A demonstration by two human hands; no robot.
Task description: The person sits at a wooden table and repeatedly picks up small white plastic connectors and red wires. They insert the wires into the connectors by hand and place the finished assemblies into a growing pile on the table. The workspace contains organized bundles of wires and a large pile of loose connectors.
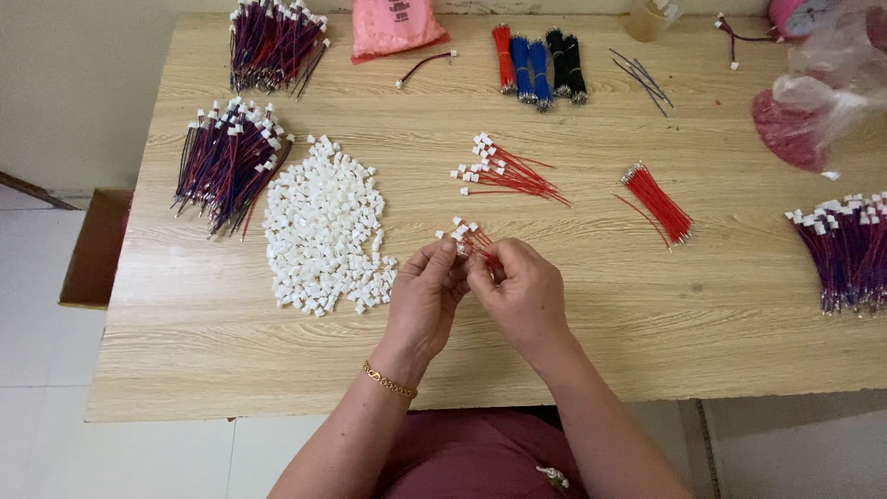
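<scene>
Clearly laid out from the left of the frame, a cardboard box (95,248) sits beside the wooden table (647,323), and two bundles of purple-and-red wires with white plugs (231,162) lie at the upper left, just beside a broad heap of loose white connector housings (323,226). At lower centre the left hand (423,300), a gold bracelet (389,381) on its wrist, pinches closed on the plug end of a small bunch of red wires (469,238), and the right hand (522,294) touches it, fingers closed round the same bunch lower down; the white plugs fan out just above the fingertips. To seat a housing cleanly, it seems best to hold one wire close to its metal tip, keep the rest tucked under the other fingers, and push straight until it stops. Above the hands lies a finished lot of red wires with white plugs (504,171), and farther up, tied coils of red, blue and black wire (539,60). Right of centre rests a bare bundle of red wires (658,201), well apart from the hands. At the right edge lie another purple plugged bundle (845,248) and crumpled clear plastic bags (827,88).
</scene>
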